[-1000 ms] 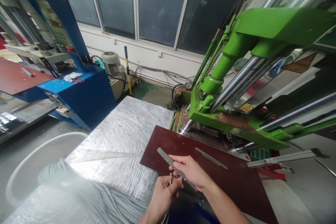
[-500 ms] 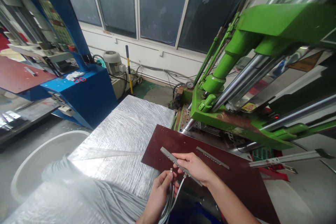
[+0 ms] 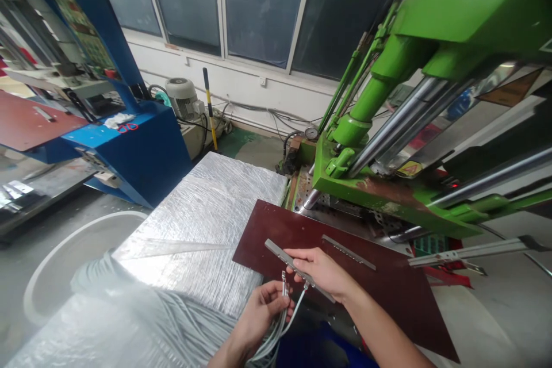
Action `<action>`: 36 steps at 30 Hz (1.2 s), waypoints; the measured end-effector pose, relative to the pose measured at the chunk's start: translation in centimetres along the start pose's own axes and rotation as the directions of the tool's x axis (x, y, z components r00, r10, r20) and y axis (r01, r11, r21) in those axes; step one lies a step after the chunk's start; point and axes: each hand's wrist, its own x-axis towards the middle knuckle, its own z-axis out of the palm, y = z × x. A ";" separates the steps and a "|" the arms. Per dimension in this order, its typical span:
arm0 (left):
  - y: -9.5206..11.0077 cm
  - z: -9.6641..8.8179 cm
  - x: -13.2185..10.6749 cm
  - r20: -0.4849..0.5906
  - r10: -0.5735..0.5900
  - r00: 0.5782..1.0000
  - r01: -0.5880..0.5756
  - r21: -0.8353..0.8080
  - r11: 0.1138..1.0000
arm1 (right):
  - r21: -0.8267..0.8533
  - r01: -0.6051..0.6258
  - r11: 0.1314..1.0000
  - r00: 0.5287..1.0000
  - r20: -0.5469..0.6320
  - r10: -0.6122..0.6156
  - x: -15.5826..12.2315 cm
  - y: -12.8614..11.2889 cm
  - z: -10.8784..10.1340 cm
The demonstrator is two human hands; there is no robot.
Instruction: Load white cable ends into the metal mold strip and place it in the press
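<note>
Pinching thin metal strip (image 3: 297, 269) above brown board (image 3: 267, 230), right hand (image 3: 321, 272) mid-grip; left hand (image 3: 259, 316) clutches floppy grey wires (image 3: 280, 322). Strip looks stiff, light.

Two hands show at the lower middle of the frame, the left hand (image 3: 259, 316) and the right hand (image 3: 321, 271). There are two metal strips: one strip (image 3: 282, 254) in the right hand and a second strip (image 3: 348, 252) lying on the single dark red board (image 3: 388, 293). The left hand holds a bunch of grey cables (image 3: 278, 328); their number cannot be told, though two metal tips show. One foil-wrapped block (image 3: 207, 224) sits left of the board. Two machines stand behind, one green machine (image 3: 431, 126) at right and one blue machine (image 3: 129, 149) at upper left. One white tub (image 3: 64, 247) is at lower left, and one red pair of scissors (image 3: 128, 127) lies on the blue machine.
</note>
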 end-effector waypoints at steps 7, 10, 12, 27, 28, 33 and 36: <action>-0.3 -0.4 0.7 -0.114 0.026 0.993 -0.021 0.049 0.999 | -0.034 0.018 0.999 1.000 0.009 -0.018 -0.3 -0.5 0.4; 0.3 0.4 0.7 -0.130 0.072 0.989 -0.063 0.071 0.995 | -0.034 0.045 0.998 0.999 0.030 -0.044 -0.3 -0.5 0.6; 0.6 0.8 0.7 -0.130 0.094 0.987 -0.083 0.091 0.992 | -0.031 0.058 0.998 0.998 0.040 -0.057 -0.2 -0.4 0.7; 0.7 1.3 0.9 -0.144 0.058 0.988 -0.041 0.123 0.992 | 0.062 0.076 0.995 0.996 0.036 -0.078 -0.5 -0.4 0.6; 0.5 1.3 1.0 -0.153 0.061 0.986 -0.041 0.130 0.991 | 0.069 0.065 0.995 0.997 0.027 -0.067 -0.4 -0.3 0.6; -0.3 1.1 1.3 -0.198 0.074 0.977 -0.041 0.165 0.985 | 0.111 0.049 0.993 0.998 0.030 -0.053 -0.3 0.1 1.2; -0.5 1.2 1.3 -0.208 0.080 0.975 -0.042 0.181 0.982 | 0.116 0.047 0.992 0.998 0.029 -0.051 -0.5 0.0 1.5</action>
